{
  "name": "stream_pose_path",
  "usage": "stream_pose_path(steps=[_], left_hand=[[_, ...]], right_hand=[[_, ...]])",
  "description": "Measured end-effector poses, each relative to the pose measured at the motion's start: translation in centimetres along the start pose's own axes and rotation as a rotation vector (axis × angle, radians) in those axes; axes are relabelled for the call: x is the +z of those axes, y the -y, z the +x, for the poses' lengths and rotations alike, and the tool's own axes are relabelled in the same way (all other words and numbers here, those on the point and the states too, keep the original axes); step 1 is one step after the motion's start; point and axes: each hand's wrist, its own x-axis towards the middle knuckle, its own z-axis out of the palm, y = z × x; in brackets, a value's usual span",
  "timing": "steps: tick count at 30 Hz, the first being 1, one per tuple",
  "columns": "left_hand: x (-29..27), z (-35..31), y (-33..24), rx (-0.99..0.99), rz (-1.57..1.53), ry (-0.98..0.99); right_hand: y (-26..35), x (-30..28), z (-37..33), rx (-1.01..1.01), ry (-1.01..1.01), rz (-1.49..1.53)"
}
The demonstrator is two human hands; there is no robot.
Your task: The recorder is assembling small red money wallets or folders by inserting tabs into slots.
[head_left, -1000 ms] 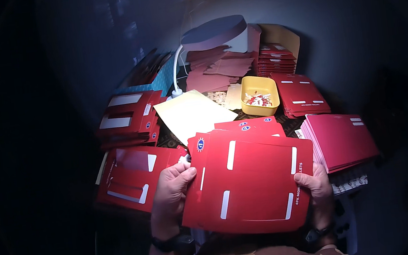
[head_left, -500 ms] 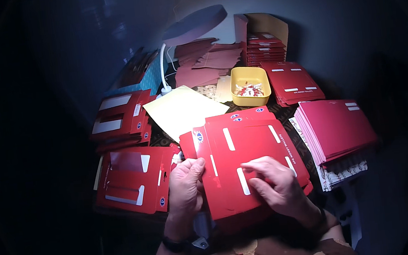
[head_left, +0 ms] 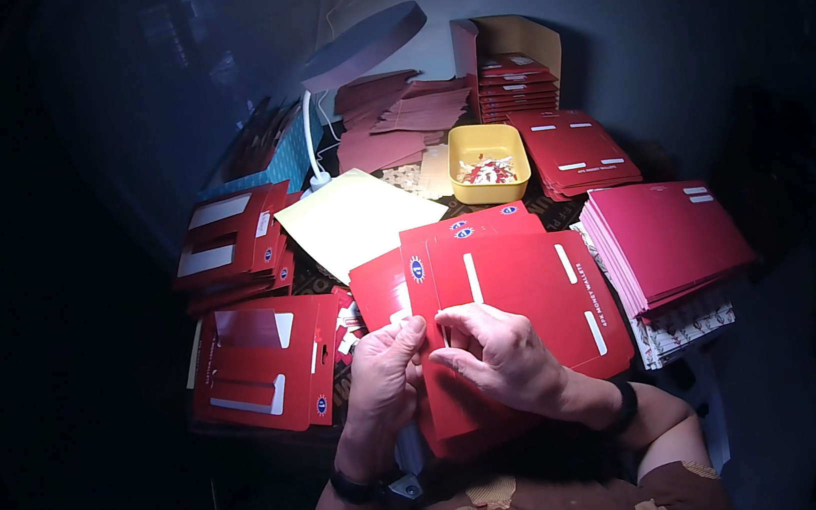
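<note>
A red cardboard sleeve (head_left: 532, 281) with white slots and a round blue emblem lies in front of me on top of a stack of similar sleeves. My left hand (head_left: 386, 373) is closed on the left edge of the sleeves, thumb uppermost. Close beside it, my right hand (head_left: 505, 355) pinches over the top sleeve's left part. Something thin shows between its thumb and forefinger, too small to name. That hand covers part of the sleeve, including its lower left slot.
Behind the sleeves stands a yellow tub (head_left: 492, 191) of red and white scraps, beside a pale yellow sheet (head_left: 354, 221) under a lamp (head_left: 364, 43). Red sleeves (head_left: 265, 372) are piled at left, pink-red folders (head_left: 674, 245) at right. An open carton (head_left: 514, 36) holds more at the back.
My right hand has moved left across the top sleeve, near my left hand. The top sleeve has shifted right and turned slightly. The whole view has shifted a little.
</note>
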Motion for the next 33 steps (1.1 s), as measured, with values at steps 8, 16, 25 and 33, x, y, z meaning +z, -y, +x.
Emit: stream_pose_path(steps=[8,16,25,33], left_hand=[[0.1,0.0,0.1,-0.006,0.039,0.030],[0.2,0.0,0.0,-0.043,0.141,0.051],[1.0,-0.6,-0.8,0.173,0.537,-0.021],[1.2,-1.1,-1.4,0.138,0.573,0.038]], right_hand=[[-0.2,0.7,0.0,0.000,-0.008,-0.038],[-0.2,0.7,0.5,-0.052,-0.064,0.001],[0.4,0.4,1.1,0.160,0.040,0.125],[0.8,1.0,1.6,0.338,0.031,0.203]])
